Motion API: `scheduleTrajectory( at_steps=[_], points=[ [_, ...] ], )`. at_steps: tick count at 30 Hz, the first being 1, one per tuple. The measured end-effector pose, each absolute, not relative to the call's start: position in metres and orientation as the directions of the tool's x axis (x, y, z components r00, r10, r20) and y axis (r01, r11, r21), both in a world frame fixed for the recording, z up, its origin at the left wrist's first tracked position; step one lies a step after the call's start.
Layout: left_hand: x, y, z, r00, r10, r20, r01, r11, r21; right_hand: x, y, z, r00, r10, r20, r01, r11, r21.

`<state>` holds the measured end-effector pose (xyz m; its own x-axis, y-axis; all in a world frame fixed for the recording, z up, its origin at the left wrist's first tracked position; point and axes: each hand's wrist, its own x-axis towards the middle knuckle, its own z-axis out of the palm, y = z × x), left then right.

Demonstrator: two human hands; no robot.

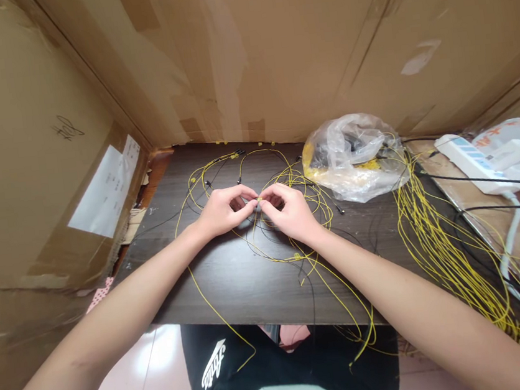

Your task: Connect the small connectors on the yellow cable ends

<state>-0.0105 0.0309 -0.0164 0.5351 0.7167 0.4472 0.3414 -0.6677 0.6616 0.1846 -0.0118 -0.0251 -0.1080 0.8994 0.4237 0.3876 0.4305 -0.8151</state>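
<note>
My left hand point(227, 210) and my right hand point(291, 211) meet fingertip to fingertip above the middle of the dark tabletop point(224, 293). Both are closed in a pinch on a thin yellow cable, where a small yellow bit shows between the fingertips; its exact shape is mostly hidden. Loose loops of yellow cable point(324, 203) and some thin black wire lie around and under the hands. Small black connectors point(339, 210) end several of these cables. A yellow tag point(297, 256) is wrapped on one cable nearer to me.
A clear plastic bag point(354, 159) with yellow and black contents stands at the back right. Beside it, a thick bundle of yellow cables point(439, 249) hangs over the edge. A white power strip point(470, 161) lies far right. Cardboard walls point(244, 59) close off the back and left.
</note>
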Motion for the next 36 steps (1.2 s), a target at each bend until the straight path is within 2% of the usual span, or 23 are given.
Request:
scheduleTrajectory(
  at_steps=[11,22,31,36],
  points=[
    [-0.0099,0.0313,-0.0164,0.531,0.669,0.519,0.319,-0.726,0.609,0.1854,-0.0107,-0.0268,-0.149,0.895,0.420,0.431,0.441,-0.787],
    [-0.0106,0.0306,-0.0119,0.578,0.548,0.605,0.316,-0.833,0.454,0.1860,-0.0117,-0.0232,-0.193,0.893,0.407,0.468,0.448,-0.762],
    [-0.0117,0.0296,-0.0134,0.585,0.532,0.612,0.320,-0.845,0.429,0.1879,-0.0100,-0.0228,-0.241,0.902,0.357,0.489,0.431,-0.758],
    [-0.0102,0.0282,-0.0127,0.576,0.554,0.602,0.321,-0.830,0.456,0.1880,-0.0110,-0.0234,-0.266,0.898,0.351,0.482,0.440,-0.758]
  ],
)
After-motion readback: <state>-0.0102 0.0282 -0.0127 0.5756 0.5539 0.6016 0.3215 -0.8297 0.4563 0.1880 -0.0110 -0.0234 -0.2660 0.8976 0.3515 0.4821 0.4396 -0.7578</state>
